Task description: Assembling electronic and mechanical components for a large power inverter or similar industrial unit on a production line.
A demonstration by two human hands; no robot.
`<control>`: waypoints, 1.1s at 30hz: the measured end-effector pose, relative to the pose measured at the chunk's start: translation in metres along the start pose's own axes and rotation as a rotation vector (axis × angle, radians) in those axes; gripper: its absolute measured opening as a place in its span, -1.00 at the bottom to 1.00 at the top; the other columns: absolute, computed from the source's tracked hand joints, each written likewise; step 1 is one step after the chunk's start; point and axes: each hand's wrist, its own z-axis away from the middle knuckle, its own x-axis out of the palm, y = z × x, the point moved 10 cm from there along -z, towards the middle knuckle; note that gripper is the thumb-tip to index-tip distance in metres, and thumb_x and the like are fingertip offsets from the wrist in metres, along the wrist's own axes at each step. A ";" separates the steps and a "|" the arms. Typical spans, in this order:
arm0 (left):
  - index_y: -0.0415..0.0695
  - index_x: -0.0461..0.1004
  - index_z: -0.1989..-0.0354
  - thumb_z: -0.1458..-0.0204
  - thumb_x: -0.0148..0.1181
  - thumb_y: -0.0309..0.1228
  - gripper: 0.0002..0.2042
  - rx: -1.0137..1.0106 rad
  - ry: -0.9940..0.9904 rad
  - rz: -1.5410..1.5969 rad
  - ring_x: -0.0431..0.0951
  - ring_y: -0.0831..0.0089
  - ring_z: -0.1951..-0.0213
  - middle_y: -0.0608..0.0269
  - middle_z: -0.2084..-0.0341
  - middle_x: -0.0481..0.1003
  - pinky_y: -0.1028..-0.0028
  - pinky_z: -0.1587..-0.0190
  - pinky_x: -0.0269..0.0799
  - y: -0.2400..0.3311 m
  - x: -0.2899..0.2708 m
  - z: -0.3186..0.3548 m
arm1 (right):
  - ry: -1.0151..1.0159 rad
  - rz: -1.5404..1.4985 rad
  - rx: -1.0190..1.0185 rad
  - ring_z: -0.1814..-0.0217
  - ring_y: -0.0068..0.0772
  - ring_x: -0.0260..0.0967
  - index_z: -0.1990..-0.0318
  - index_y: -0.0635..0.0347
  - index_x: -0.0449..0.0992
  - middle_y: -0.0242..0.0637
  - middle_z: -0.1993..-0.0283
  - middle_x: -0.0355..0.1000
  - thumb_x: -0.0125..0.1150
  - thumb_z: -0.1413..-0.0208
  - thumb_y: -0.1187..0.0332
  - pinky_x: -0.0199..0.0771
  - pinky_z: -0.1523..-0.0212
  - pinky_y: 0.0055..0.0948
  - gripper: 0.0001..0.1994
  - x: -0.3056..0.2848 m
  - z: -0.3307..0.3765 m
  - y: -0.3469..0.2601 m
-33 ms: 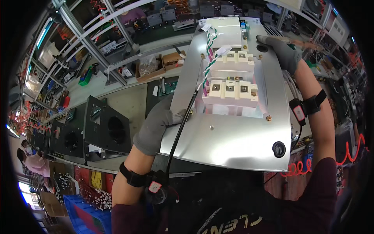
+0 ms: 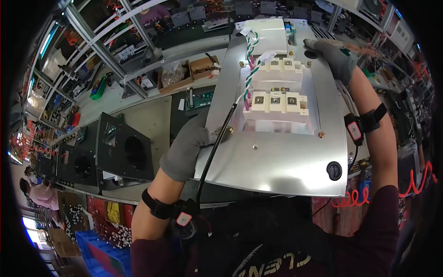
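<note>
A bare silver metal panel (image 2: 286,161) is held up in front of me, its near edge close to my body. My left hand (image 2: 184,150), in a grey glove, is closed on its left edge, fingertips by a brass standoff. On the far right edge, my gloved right hand (image 2: 339,60) grips the panel near a black grommet. Two cream terminal modules (image 2: 277,108) sit one behind the other on the panel. Beyond them is a white block (image 2: 265,39). Green-and-white twisted wires (image 2: 249,85) lead to a black sleeved cable (image 2: 216,152) hanging past my left fingers.
Two black sheet-metal housings (image 2: 124,147) with round holes stand on the bench at left. Cardboard boxes (image 2: 175,78) and a green circuit board (image 2: 201,99) lie beyond my left hand. A blue crate (image 2: 99,254) is lower left; a red coiled hose (image 2: 350,201) hangs at right.
The panel has shifted slightly right and its near edge sits a little higher in view. Both hands keep their hold on it.
</note>
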 end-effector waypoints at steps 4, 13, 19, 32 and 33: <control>-0.29 0.32 -0.07 -0.01 0.20 -0.38 -0.55 -0.180 -0.025 0.244 0.44 0.65 0.29 0.31 0.25 0.46 0.61 0.21 0.39 -0.059 0.006 -0.039 | 0.045 0.106 0.080 0.48 -0.66 0.36 0.27 0.12 0.44 -0.40 0.37 0.44 0.01 -0.19 0.10 0.38 0.48 -0.63 -0.73 -0.025 -0.052 0.061; -0.26 0.04 -0.26 0.04 0.25 -0.42 -0.31 -0.339 -0.094 -0.067 0.40 0.51 0.18 0.17 0.09 0.39 0.48 0.13 0.40 -0.158 0.029 -0.046 | 0.067 0.044 0.145 0.26 -0.56 0.46 0.08 0.23 0.43 -0.28 0.19 0.48 -0.06 -0.21 0.00 0.48 0.18 -0.57 -0.57 -0.037 -0.084 0.177; -0.20 0.09 -0.26 0.15 0.28 -0.33 -0.25 -0.515 -0.090 -0.520 0.49 0.33 0.08 0.00 0.11 0.45 0.37 0.03 0.39 -0.175 0.027 -0.029 | 0.007 0.048 0.119 0.25 -0.61 0.44 0.07 0.26 0.44 -0.28 0.20 0.47 -0.08 -0.20 -0.03 0.44 0.19 -0.60 -0.52 -0.033 -0.090 0.213; -0.22 -0.09 -0.32 0.23 0.26 -0.52 -0.13 -0.381 -0.078 -0.037 0.34 0.34 -0.09 0.07 -0.06 0.31 0.36 -0.12 0.26 -0.201 0.037 -0.014 | 0.081 0.081 0.084 0.18 -0.54 0.38 0.01 0.42 0.43 -0.23 0.13 0.47 -0.08 -0.21 -0.03 0.35 0.08 -0.55 -0.43 -0.004 -0.077 0.231; -0.23 -0.06 -0.30 0.22 0.30 -0.41 -0.14 -0.336 -0.090 -0.134 0.42 0.29 -0.03 0.00 0.02 0.39 0.36 -0.07 0.33 -0.199 0.036 -0.015 | 0.072 0.079 0.030 0.18 -0.54 0.38 0.01 0.41 0.43 -0.23 0.15 0.47 -0.08 -0.20 -0.06 0.35 0.08 -0.55 -0.42 -0.005 -0.077 0.228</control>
